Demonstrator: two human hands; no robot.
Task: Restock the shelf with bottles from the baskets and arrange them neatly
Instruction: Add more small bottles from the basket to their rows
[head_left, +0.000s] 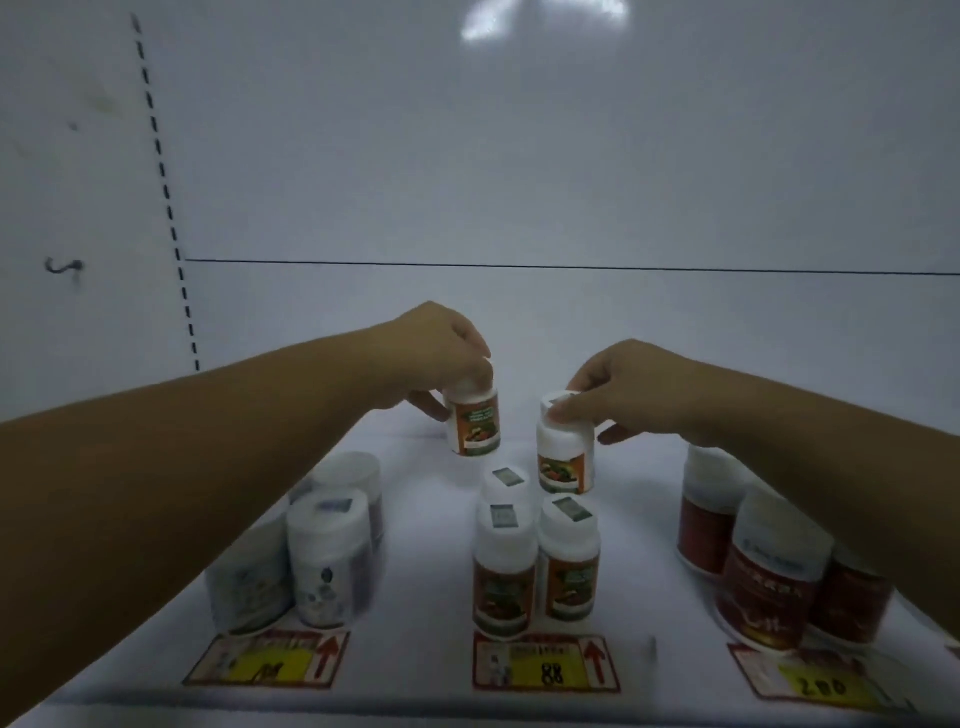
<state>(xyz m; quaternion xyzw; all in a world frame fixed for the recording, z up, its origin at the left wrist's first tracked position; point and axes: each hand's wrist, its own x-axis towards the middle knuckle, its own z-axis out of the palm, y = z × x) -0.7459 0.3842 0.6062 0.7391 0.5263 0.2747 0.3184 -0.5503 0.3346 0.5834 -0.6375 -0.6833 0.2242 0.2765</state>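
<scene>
My left hand (441, 353) grips the cap of a white bottle with an orange label (475, 421), held tilted a little above the white shelf (415, 519). My right hand (623, 384) pinches the cap of a second bottle of the same kind (566, 457), which stands upright on the shelf to the right of the first. In front of them stand three more orange-labelled bottles (506, 571) in the middle group.
Pale-labelled white bottles (327, 561) stand at front left, and larger red-labelled bottles (769, 571) at front right under my right forearm. Price tags (545, 665) line the shelf's front edge. The white back wall (519, 156) rises behind bare shelf surface.
</scene>
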